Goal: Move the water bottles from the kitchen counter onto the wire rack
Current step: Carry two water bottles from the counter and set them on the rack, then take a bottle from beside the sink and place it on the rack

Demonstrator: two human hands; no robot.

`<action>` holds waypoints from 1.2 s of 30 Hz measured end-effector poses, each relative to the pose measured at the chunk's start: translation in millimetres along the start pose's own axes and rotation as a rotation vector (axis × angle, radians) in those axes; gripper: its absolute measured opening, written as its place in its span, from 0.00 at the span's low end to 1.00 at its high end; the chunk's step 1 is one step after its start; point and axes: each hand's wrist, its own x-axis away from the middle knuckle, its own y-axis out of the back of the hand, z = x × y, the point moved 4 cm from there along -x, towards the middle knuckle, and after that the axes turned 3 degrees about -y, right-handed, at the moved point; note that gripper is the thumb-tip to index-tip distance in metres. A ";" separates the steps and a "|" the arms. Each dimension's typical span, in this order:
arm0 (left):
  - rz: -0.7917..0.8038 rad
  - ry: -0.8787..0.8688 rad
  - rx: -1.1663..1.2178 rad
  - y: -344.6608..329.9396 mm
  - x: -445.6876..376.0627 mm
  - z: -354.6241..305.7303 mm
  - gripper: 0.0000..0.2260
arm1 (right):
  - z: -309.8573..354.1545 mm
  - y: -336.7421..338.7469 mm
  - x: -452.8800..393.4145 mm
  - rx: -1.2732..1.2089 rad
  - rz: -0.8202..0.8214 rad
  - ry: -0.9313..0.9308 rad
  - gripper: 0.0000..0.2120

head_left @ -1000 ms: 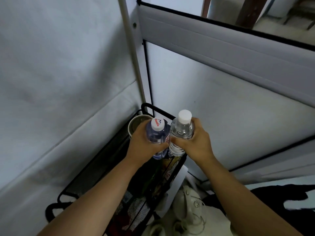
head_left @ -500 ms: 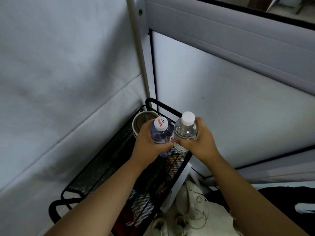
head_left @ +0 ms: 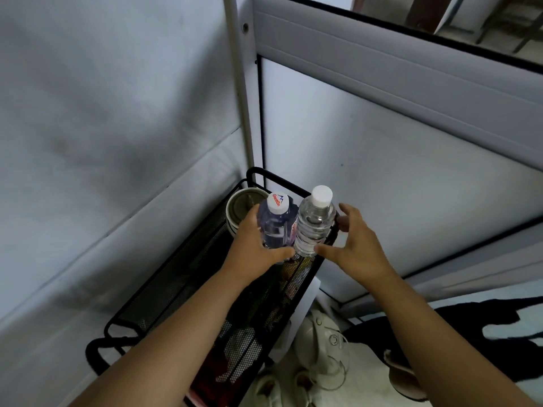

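Two water bottles stand upright side by side at the far end of the black wire rack. The bluish bottle has a printed white cap, and my left hand is wrapped around its lower half. The clear bottle with a plain white cap stands just right of it. My right hand has its fingers spread; only the thumb tip still touches the clear bottle's base.
A white bowl sits on the rack behind the bluish bottle. The rack stands in a corner between a grey wall and a white panel with a white pole. Lower shelves hold assorted items. White shoes lie on the floor to the right.
Both bottles have come down onto the rack's top shelf. My right hand has opened and drawn back from the clear bottle; my left hand still grips the bluish one.
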 end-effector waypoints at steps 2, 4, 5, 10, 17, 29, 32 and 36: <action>-0.005 0.053 -0.058 4.3 19.4 -5.1 0.33 | 1.9 4.5 19.9 0.055 -0.023 -0.004 0.38; -0.009 0.134 -0.150 10.7 42.2 -3.8 0.28 | 4.1 3.4 39.1 0.093 -0.027 0.003 0.34; -0.008 0.178 -0.200 13.6 53.1 -2.4 0.27 | 4.7 1.5 47.2 0.113 -0.022 0.012 0.30; -0.028 0.243 -0.569 26.1 122.9 -11.2 0.18 | 13.1 -16.0 84.8 0.202 0.114 0.156 0.07; -0.317 0.421 -0.675 -0.5 259.4 -7.7 0.13 | 16.3 -44.7 143.7 0.430 0.524 0.510 0.07; -0.954 1.124 -0.289 -130.6 596.1 29.0 0.18 | -14.9 -135.8 346.7 0.705 1.152 1.087 0.10; -1.141 1.232 -0.185 -158.5 663.3 28.9 0.17 | -11.2 -161.6 407.3 0.663 1.259 1.227 0.14; -1.349 1.336 -0.096 -193.3 735.9 31.9 0.16 | -8.8 -196.4 495.9 0.665 1.392 1.369 0.13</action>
